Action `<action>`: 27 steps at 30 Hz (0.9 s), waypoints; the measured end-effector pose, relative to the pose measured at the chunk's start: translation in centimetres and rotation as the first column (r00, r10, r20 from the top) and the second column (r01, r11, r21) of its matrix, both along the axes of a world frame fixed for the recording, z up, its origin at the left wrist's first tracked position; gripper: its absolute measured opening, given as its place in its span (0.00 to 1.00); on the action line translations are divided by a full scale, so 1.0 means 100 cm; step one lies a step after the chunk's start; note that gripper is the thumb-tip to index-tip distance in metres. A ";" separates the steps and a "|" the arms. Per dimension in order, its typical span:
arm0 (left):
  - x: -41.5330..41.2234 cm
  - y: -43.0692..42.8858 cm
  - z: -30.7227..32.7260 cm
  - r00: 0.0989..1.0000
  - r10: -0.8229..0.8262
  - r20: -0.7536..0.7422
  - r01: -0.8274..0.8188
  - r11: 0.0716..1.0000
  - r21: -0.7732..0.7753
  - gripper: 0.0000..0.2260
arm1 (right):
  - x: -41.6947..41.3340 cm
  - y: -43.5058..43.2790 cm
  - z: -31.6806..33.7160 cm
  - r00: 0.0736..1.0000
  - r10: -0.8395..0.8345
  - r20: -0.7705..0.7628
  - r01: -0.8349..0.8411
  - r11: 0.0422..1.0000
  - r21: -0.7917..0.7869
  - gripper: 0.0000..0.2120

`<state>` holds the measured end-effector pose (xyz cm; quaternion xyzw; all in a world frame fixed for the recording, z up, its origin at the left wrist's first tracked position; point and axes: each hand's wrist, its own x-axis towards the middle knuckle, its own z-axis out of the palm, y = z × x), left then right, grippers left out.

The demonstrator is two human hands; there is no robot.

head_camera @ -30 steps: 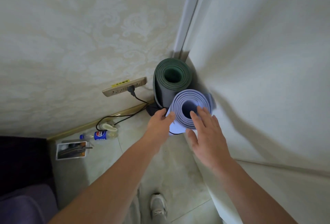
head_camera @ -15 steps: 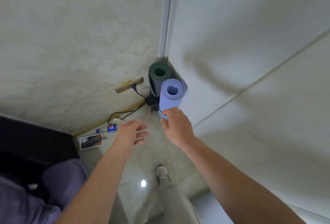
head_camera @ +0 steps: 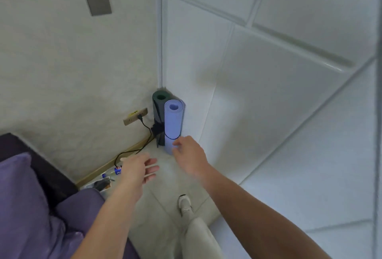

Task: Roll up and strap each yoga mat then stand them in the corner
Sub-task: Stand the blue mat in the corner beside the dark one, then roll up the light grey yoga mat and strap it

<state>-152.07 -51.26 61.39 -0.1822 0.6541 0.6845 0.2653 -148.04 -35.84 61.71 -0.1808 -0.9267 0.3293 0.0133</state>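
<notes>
Head: two upright mats (head_camera: 173,122) (head_camera: 157,112)

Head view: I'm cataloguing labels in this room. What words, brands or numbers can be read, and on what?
Nothing reads clearly.
Yellow sticker on the beige wall socket: dark marks, too blurred.
Blue-and-red label on the clear plastic bottle: too blurred.
Print on the flat packet by the skirting: too small.

Your left hand (head_camera: 140,171) has left the purple mat (head_camera: 173,122) and drawn back over the floor (head_camera: 165,186), fingers spread. Your right hand (head_camera: 189,155) has dropped from the mat's top rim to in front of its lower end, and you now stand farther back.
</notes>
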 end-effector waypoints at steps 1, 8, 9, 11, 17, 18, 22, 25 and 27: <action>0.017 -0.001 0.004 1.000 -0.020 0.003 0.020 1.000 0.003 0.06 | 0.024 -0.005 0.003 1.000 -0.027 0.001 0.027 0.999 -0.017 0.14; 0.126 0.037 0.021 0.965 -0.262 0.013 0.263 0.965 -0.025 0.04 | 0.167 0.007 -0.001 0.958 -0.283 0.040 0.286 0.953 -0.097 0.14; 0.142 0.045 0.022 0.952 -0.306 -0.001 0.306 0.951 -0.035 0.04 | 0.187 0.011 0.000 0.947 -0.319 0.032 0.321 0.942 -0.100 0.14; 0.175 0.062 0.023 0.923 -0.384 -0.022 0.382 0.923 -0.050 0.05 | 0.225 0.021 0.000 0.919 -0.394 0.014 0.393 0.912 -0.117 0.13; 0.291 0.111 0.030 0.825 -0.564 -0.047 0.560 0.825 -0.070 0.04 | 0.363 0.053 -0.001 0.774 -0.632 -0.023 0.614 0.760 -0.213 0.12; 0.314 0.120 0.030 0.800 -0.598 -0.053 0.594 0.801 -0.076 0.04 | 0.390 0.057 -0.002 0.741 -0.671 -0.025 0.649 0.725 -0.229 0.12; 0.421 0.158 0.021 0.658 -0.750 -0.068 0.739 0.660 -0.134 0.04 | 0.518 0.067 -0.010 0.592 -0.806 -0.006 0.773 0.570 -0.278 0.11; 0.528 0.184 0.010 0.485 -0.873 -0.056 0.857 0.487 -0.168 0.05 | 0.639 0.063 -0.016 0.444 -0.896 0.018 0.854 0.417 -0.312 0.11; 0.608 0.198 0.003 0.371 -0.928 -0.034 0.911 0.371 -0.179 0.05 | 0.726 0.058 -0.023 0.328 -0.944 0.044 0.901 0.298 -0.314 0.11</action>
